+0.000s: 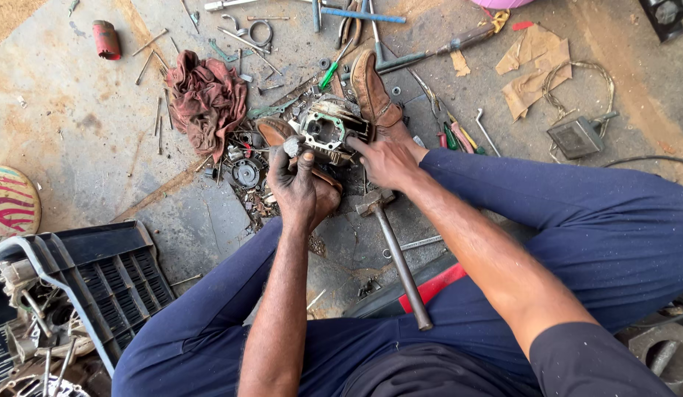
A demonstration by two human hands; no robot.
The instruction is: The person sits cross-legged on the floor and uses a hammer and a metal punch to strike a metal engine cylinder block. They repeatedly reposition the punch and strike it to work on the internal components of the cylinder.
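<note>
Concrete floor (84, 125): left grip (297, 180) pinching metal part (291, 145), right grip (385, 158) spread on engine casing (328, 129).

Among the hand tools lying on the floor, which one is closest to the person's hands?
The hammer, its head just below the right hand and its long metal handle running back toward the person. The screwdrivers and pliers lie farther away, beyond the engine part.

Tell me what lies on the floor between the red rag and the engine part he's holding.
Head view: between the red rag and the engine part lie small dark metal parts, including a round gear-like piece.
</note>
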